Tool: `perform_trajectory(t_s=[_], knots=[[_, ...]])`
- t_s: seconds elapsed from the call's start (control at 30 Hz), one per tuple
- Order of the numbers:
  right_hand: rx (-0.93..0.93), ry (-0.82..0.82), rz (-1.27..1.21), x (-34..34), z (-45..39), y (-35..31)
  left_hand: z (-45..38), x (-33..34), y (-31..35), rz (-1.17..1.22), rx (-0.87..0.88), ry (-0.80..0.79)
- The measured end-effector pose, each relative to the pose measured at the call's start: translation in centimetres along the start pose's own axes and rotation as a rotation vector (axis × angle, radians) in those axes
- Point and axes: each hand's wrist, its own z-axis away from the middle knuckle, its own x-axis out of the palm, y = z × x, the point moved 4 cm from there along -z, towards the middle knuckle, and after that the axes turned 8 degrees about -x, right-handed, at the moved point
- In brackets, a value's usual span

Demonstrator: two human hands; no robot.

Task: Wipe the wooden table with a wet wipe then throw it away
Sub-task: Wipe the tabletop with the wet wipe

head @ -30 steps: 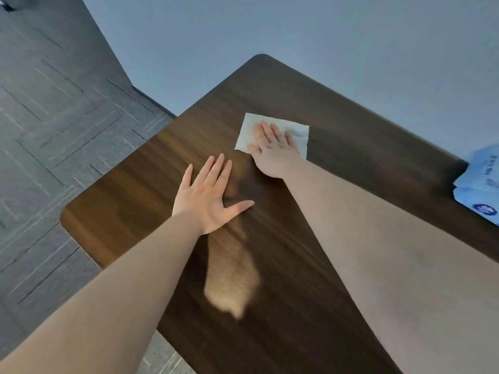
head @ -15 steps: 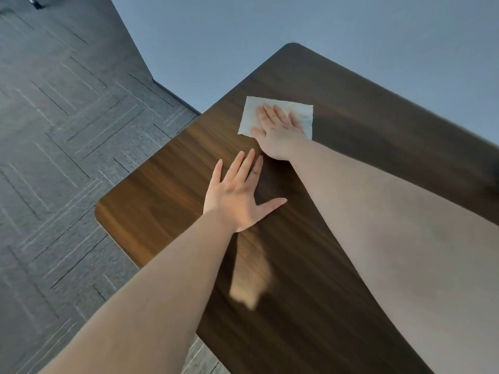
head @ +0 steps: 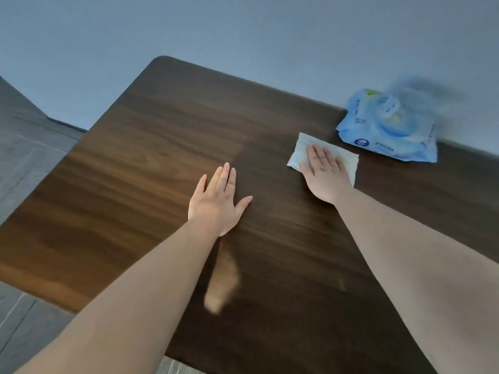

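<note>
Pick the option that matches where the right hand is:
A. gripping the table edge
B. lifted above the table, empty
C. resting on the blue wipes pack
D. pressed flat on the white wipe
D: the right hand lies palm down, fingers spread, on the white wipe on the wooden table, near the blue wipes pack.

A left hand (head: 216,201) is lying flat near the middle of a wooden table (head: 140,168), while a right hand (head: 322,171) is pressing on a wet wipe (head: 299,155) to its right and farther back. A wipes pack (head: 388,128) is sitting just behind the wipe, near the table's far edge by the wall (head: 243,33).
</note>
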Motion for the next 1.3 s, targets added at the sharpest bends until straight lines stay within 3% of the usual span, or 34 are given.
perform_trajectory(t_s=[0.17, 0.5, 0.7, 1.0, 1.3], knots=[[0.203, 0.033, -0.047, -0.3, 6.4, 12.6, -0.8, -1.2, 11.5, -0.001, 0.209, 0.039], [0.58, 0.147, -0.191, 0.2, 19.3, 33.2, -0.4, -1.5, 31.7, -0.137, 0.523, -0.067], [0.713, 0.157, -0.249, 0.4, 24.8, 40.8, 0.6, 0.3, 38.1, -0.198, 0.532, -0.082], [0.791, 0.147, -0.289, 1.5, 29.2, 43.2, 1.1, 0.0, 38.3, -0.215, 0.462, -0.144], [0.708, 0.096, -0.277, 3.3, 29.7, 34.8, 2.5, -0.8, 31.7, -0.146, 0.43, -0.119]])
